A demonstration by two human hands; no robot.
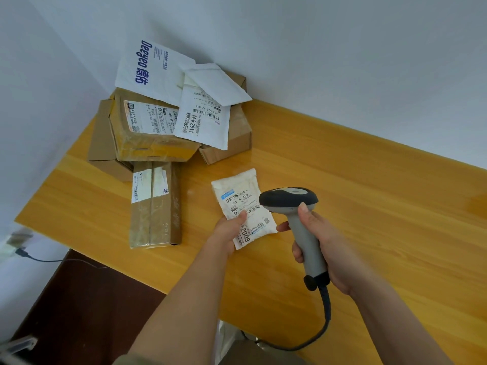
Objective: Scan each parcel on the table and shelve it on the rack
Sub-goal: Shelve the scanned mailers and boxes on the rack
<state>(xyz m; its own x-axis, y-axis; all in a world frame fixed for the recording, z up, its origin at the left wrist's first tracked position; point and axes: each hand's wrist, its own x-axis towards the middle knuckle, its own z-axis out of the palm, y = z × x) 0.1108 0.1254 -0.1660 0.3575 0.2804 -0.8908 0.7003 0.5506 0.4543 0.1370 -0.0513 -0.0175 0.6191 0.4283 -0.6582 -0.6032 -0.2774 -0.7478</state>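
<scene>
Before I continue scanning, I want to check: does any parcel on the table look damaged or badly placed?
Nothing looks damaged. The only untidy thing is the pile of parcels in the corner: boxes and white mailers lie overlapped at mixed angles.

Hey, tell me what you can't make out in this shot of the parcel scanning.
- Rack: not in the head view.
- Small white parcel: left hand covers its lower left corner; scanner overlaps its right edge; label print mostly too small to read.
- Scan beam: none visible.
- Scanner cable: runs below the table edge, end hidden.
- Brown boxes: partly buried under white mailers; count unclear.
- Right hand: fingers mostly hidden behind the handle.
</scene>
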